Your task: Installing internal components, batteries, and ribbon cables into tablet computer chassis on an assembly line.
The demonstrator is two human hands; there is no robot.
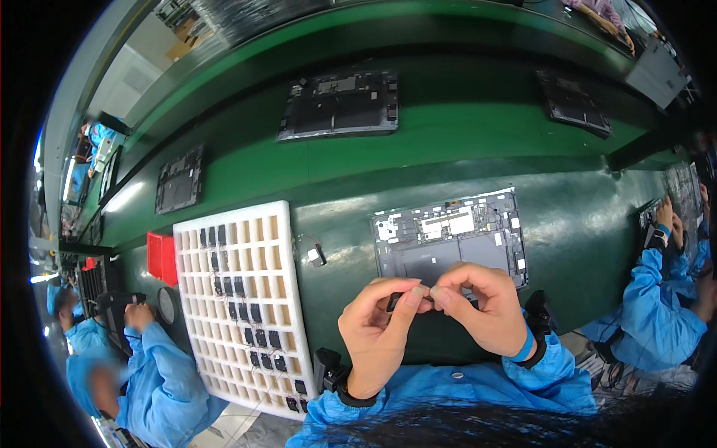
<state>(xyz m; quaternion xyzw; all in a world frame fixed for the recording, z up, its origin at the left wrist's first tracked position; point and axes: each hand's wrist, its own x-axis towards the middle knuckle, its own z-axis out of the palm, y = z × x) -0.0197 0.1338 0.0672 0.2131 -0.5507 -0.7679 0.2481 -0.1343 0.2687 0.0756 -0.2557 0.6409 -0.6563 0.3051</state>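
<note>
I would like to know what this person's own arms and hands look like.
The left hand and right hand wear no gloves. The sleeves are bright blue. Each wrist carries a black band and a boxy black device; the right one also has a blue wristband.

From here, I see the left hand (381, 321) and right hand (487, 310) hiding part of the laptop (442, 250). What they pinch is too small to tell.
</note>
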